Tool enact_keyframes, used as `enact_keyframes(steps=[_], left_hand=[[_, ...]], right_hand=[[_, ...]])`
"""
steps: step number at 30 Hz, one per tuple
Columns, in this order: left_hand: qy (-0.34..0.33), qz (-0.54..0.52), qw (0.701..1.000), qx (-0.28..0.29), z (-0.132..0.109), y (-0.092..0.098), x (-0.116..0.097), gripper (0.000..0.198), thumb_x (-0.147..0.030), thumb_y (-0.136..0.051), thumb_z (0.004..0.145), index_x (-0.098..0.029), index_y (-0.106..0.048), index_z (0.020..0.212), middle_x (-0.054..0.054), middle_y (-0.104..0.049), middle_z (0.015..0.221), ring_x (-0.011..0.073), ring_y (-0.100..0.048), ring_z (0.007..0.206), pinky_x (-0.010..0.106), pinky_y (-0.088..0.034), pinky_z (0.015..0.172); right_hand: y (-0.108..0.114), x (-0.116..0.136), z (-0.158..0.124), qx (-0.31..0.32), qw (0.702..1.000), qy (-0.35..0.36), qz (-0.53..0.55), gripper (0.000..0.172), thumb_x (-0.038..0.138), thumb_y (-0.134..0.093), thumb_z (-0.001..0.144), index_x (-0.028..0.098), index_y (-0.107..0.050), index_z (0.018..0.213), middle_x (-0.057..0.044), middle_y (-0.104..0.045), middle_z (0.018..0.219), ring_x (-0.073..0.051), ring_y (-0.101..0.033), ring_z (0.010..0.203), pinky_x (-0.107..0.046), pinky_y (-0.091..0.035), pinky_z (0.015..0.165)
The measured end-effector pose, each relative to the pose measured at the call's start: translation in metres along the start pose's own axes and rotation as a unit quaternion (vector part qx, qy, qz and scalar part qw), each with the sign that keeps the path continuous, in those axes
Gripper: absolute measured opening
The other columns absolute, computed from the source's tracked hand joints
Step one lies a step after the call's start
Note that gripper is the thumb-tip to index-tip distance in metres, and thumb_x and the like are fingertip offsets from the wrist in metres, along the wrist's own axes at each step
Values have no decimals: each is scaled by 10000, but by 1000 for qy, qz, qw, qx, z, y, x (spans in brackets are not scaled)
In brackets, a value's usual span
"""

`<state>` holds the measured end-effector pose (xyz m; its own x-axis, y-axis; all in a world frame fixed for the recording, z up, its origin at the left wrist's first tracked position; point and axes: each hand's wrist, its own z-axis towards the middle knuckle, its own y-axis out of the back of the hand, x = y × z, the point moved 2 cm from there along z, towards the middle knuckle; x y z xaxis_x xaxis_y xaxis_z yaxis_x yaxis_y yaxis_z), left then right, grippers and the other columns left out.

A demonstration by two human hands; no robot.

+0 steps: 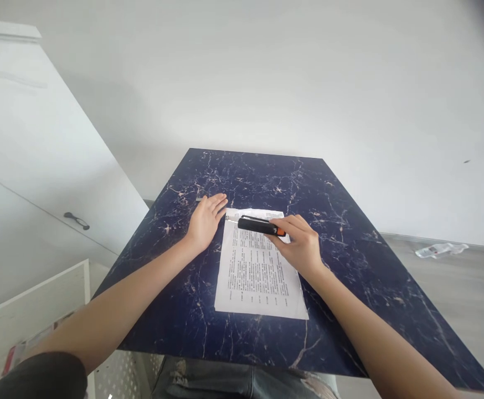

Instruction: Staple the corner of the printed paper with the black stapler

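Observation:
A printed sheet of paper (262,277) lies on the dark blue marbled table (262,183). My right hand (302,241) grips a black stapler (256,225) by its orange-marked end, over the upper part of the sheet. The stapler's other end points left, near the paper's upper left corner. Beside that corner is my left hand (205,221), fingers stretched out and holding nothing; whether its fingertips touch the paper edge, I cannot tell. A small thin grey strip (200,199) lies just behind my left hand, too small to name.
A white cabinet (38,138) with a dark handle stands at the left. Below it is a white container (85,277) with things inside. A clear plastic item (441,250) lies on the floor to the right. A white wall rises behind the table.

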<state>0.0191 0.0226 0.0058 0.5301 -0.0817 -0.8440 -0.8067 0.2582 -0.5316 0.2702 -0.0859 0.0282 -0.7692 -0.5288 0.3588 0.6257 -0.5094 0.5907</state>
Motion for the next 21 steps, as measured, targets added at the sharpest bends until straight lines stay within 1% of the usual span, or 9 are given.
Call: enact_keyframes(steps=[2,5,8,10,12,15,17,19,21], left_hand=[[57,-42,998,6,-3,-3,1,501,-563,-455,1041,-170,-695,1240,155,-610,1474,327,-496,1460,495,-394,1243],[138,-97,985,45,-7,-8,4,521,-563,-470,1035,-136,-678,1249,196,-636,1415,344,-544,1413,482,-457,1204],[188,-129,971,80,-10,-12,8,516,-533,-466,1055,-102,-668,1253,211,-664,1349,325,-613,1333,451,-498,1161],[200,-134,967,83,-11,-12,10,476,-484,-465,1075,-89,-667,1246,203,-685,1300,294,-660,1263,420,-520,1131],[204,-133,966,83,-11,-13,12,406,-426,-482,1084,-97,-673,1226,181,-708,1242,274,-688,1212,415,-535,1113],[193,-123,970,84,-11,-14,14,284,-335,-525,1077,-123,-691,1167,146,-731,1186,266,-689,1221,424,-543,1114],[180,-97,974,92,-10,-13,15,216,-247,-545,1059,-130,-706,1142,135,-740,1191,251,-678,1250,398,-542,1120],[160,-58,981,96,-9,-12,16,205,-161,-554,1027,-147,-721,1144,120,-745,1224,231,-668,1273,372,-542,1118],[122,-19,989,82,-8,-10,16,228,-126,-558,1005,-164,-727,1153,110,-745,1252,219,-677,1258,368,-555,1103]], right_hand=[[5,2,0,-47,997,47,-26,285,130,-701,927,278,-744,1167,-53,-757,1037,-220,-650,853,-412,-553,771],[9,3,-3,-71,985,137,-82,449,61,-698,903,315,-715,1273,-49,-762,1097,-221,-664,853,-416,-568,764],[8,5,-7,-59,966,217,-125,548,37,-713,898,345,-677,1349,-33,-761,1146,-214,-665,863,-431,-587,833],[7,6,-10,-43,958,247,-137,573,32,-717,904,331,-654,1389,-37,-754,1173,-214,-666,901,-441,-592,902],[6,6,-12,-30,954,263,-141,585,26,-715,909,306,-636,1416,-48,-745,1185,-217,-663,929,-447,-589,949],[4,4,-15,-24,954,267,-137,594,23,-712,909,309,-636,1424,-50,-735,1173,-219,-654,927,-447,-582,950],[3,2,-15,-30,960,249,-126,579,29,-714,904,329,-660,1396,-45,-732,1158,-221,-649,918,-440,-573,908],[4,2,-12,-54,971,201,-122,516,53,-722,900,354,-707,1318,-31,-736,1113,-215,-644,876,-433,-544,849],[8,4,-6,-97,982,107,-125,392,115,-734,905,358,-754,1212,-21,-737,1032,-210,-643,839,-442,-494,838]])
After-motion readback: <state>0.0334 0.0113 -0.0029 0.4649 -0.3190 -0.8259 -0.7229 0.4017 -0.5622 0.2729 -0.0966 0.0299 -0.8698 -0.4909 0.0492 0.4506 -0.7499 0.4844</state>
